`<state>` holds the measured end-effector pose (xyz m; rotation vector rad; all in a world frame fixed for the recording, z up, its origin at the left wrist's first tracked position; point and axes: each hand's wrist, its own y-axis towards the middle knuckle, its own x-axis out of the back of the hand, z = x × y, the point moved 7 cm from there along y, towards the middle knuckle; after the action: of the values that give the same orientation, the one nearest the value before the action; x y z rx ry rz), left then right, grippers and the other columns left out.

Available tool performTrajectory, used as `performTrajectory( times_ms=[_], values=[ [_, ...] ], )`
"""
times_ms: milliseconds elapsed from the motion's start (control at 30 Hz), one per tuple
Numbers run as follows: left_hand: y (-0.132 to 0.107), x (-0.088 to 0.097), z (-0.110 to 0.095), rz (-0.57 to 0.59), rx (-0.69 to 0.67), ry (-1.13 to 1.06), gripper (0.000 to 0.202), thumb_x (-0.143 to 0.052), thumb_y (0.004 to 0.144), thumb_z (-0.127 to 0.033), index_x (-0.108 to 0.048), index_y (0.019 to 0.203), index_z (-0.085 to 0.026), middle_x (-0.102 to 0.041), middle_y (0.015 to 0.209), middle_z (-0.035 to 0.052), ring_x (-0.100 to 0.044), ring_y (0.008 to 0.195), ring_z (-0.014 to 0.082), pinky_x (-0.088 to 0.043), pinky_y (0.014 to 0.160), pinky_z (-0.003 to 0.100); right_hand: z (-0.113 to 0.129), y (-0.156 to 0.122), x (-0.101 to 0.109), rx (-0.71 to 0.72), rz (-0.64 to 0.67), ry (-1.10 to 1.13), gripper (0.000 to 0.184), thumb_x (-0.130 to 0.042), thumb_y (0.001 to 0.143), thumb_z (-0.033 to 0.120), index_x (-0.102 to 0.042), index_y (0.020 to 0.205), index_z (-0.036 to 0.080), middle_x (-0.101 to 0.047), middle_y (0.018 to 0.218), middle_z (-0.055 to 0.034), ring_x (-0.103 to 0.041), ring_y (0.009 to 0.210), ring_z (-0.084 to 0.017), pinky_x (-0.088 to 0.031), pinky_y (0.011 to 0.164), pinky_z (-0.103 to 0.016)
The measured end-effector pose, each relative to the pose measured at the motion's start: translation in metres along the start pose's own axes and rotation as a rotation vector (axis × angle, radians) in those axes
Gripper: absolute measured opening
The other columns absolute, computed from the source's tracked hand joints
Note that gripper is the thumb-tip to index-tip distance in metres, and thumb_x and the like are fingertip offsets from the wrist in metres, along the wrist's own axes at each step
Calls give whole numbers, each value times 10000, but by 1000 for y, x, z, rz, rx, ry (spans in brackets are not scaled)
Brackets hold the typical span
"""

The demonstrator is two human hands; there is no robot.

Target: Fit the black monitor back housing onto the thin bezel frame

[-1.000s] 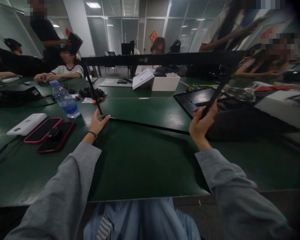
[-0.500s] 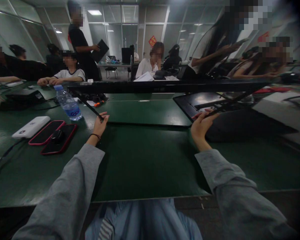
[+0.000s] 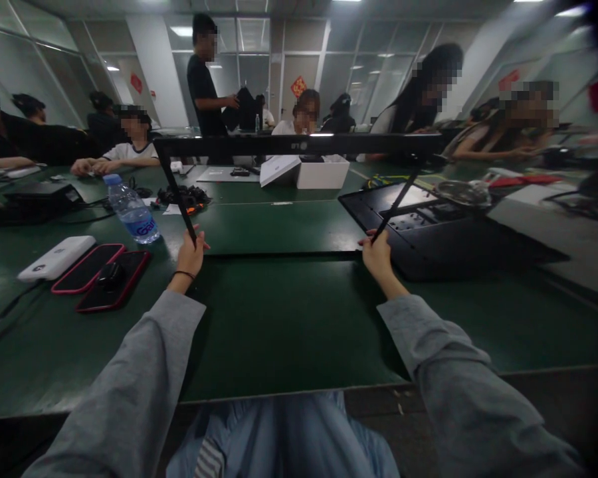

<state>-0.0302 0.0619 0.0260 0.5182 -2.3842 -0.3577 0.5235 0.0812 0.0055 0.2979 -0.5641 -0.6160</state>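
Note:
I hold a large thin black monitor bezel frame [image 3: 299, 143] upright in front of me on the green table [image 3: 289, 318]. Its bottom edge rests on the table and its top bar carries a small logo. My left hand [image 3: 191, 254] is closed round the lower left side bar. The lower right side bar is gripped by my right hand [image 3: 377, 255]. Through the open frame I see the far side of the table.
A black monitor back panel [image 3: 428, 226] lies to the right. On the left are a water bottle [image 3: 132, 210], a white power bank [image 3: 56, 257] and two red-cased phones [image 3: 102, 275]. A white box [image 3: 306, 172] sits beyond. Several people sit or stand around the table.
The frame was tilted low half a second ago; now it stands upright and square to me. Both hands have shifted inward along its lower corners.

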Motion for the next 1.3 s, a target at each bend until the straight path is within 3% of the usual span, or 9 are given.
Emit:
performTrajectory(
  times_ms=[133, 300, 433, 600, 767, 833, 967, 1167, 1300],
  values=[
    [1, -3, 5, 30, -9, 68, 660, -451, 955, -508, -336, 1482, -127, -743, 992, 99, -710, 879, 267, -509, 899, 418, -7, 1, -5, 20, 47, -68, 324, -487, 834, 209, -537, 1153, 181, -693, 846, -82, -659, 851, -257, -491, 946, -468],
    [-3, 1, 6, -6, 41, 194, 523, -347, 1010, -379, -359, 1461, -113, -734, 1034, 115, -706, 955, 270, -490, 932, 424, -2, 0, -6, 91, 86, -172, 281, -483, 873, 299, -636, 1064, 160, -726, 882, -135, -661, 842, -275, -497, 885, -423],
    [-3, 3, 10, -24, 113, 343, 389, -383, 994, -265, -525, 1333, -138, -707, 1093, 135, -675, 1053, 275, -485, 952, 413, -1, -3, -11, 113, 152, -278, 310, -466, 894, 326, -699, 1000, 149, -726, 841, -131, -657, 826, -270, -482, 868, -396],
    [-1, -2, 20, 14, 149, 464, 339, -481, 951, -287, -648, 1206, -137, -611, 1215, 200, -617, 1149, 339, -481, 979, 444, -2, -2, -17, 178, 144, -419, 337, -488, 873, 278, -728, 1031, 103, -708, 987, -174, -620, 1012, -302, -432, 985, -476],
    [0, 18, 1, -219, 29, 251, 319, -479, 958, -280, -598, 1227, -155, -622, 1174, 142, -648, 1043, 255, -491, 976, 408, 23, -1, 1, 263, -29, -274, 396, -449, 939, 340, -644, 1186, 100, -677, 1035, -175, -620, 1002, -279, -462, 967, -479],
    [-3, 27, -15, -304, -76, 102, 322, -403, 1006, -303, -519, 1276, -173, -676, 1071, 78, -661, 814, 173, -514, 908, 366, 36, -3, 14, 288, -122, -140, 440, -389, 988, 357, -509, 1341, 124, -683, 1013, -135, -655, 894, -235, -506, 899, -434],
    [-6, 28, -32, -304, -169, -118, 292, -324, 1043, -339, -422, 1270, -185, -704, 958, 28, -595, 567, 100, -511, 685, 277, 47, -7, 25, 285, -215, -4, 418, -312, 1028, 372, -368, 1376, 147, -692, 950, -88, -686, 775, -198, -550, 800, -390],
    [-5, 23, -30, -325, -236, -185, 236, -354, 1037, -338, -410, 1216, -195, -690, 895, 24, -678, 738, 127, -523, 783, 288, 45, -11, 25, 285, -285, -12, 329, -303, 1017, 314, -393, 1297, 166, -704, 1055, -124, -708, 929, -223, -547, 882, -434],
    [-5, 18, -23, -269, -189, -136, 274, -372, 1028, -356, -429, 1240, -191, -700, 892, 23, -673, 678, 131, -523, 745, 286, 39, -10, 22, 252, -262, -41, 363, -326, 991, 284, -406, 1326, 169, -710, 1020, -101, -699, 906, -222, -536, 885, -442]
  ],
)
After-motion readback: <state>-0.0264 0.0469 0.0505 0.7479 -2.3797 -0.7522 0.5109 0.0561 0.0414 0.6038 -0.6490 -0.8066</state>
